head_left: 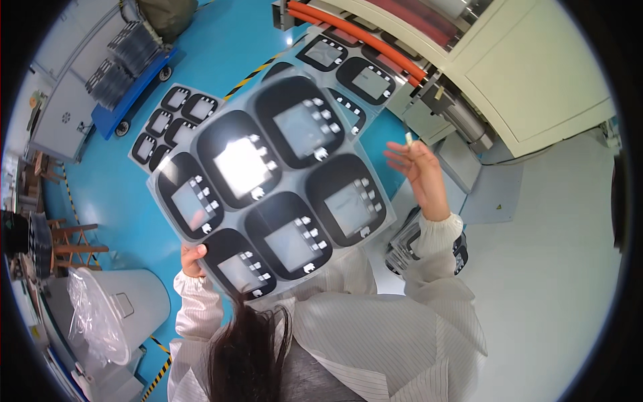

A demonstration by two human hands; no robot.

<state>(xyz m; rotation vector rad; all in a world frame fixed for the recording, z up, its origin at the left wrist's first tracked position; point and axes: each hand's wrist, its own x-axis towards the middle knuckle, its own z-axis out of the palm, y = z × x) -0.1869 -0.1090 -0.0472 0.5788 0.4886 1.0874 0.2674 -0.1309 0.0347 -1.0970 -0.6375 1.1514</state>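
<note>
A large translucent plastic sheet [231,218] printed with several black rounded panels is held up in front of me, tilted. Each panel has a pale window and small white cut-out shapes; one window glares with reflected light. My left hand [193,259] grips the sheet's lower-left edge, its thumb on top and the other fingers mostly hidden behind. Off the sheet's right side, my right hand [425,175] is raised, pinching a small white-tipped object [408,139] between thumb and forefinger. The other fingers extend to the left. What that object is, I cannot make out.
Beyond the sheet stands a machine [536,74] with an orange roller [362,40] and similar printed sheets [372,82] below it. More printed sheets [175,124] lie at left, near a blue cart [134,94]. A white bin [144,298] with plastic film stands lower left.
</note>
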